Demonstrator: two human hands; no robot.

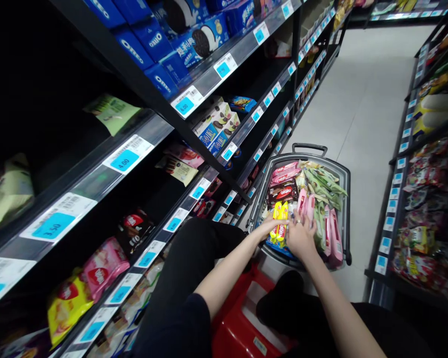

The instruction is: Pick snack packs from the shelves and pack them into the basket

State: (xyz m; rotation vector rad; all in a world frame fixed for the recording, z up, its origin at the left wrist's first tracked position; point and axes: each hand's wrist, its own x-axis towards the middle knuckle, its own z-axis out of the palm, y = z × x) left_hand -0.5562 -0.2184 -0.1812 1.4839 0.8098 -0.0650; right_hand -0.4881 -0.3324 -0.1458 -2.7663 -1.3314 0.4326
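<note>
In front of me a dark-rimmed shopping basket (349, 199) is packed with snack packs. My left hand (269, 226) reaches in from the left, its fingers closed across two yellow wafer packs (280, 220). Close beside it, my right hand (300, 234), with a ring on one finger, lies over the packs with its fingers apart. Its fingertips are between the yellow packs and some pink packs (306, 205); what lies under the palm is hidden. Brown wafer packs (282, 192) and pale green packs (323, 184) fill the far part of the basket.
Snack shelves (216, 79) with price tags run along the left, holding blue Oreo boxes (134, 47), a yellow pack (69, 308) and a pink pack (104, 268). More shelves (399, 189) line the right. A red plastic stool (231, 323) is beneath me. Grey floor (373, 94) extends ahead.
</note>
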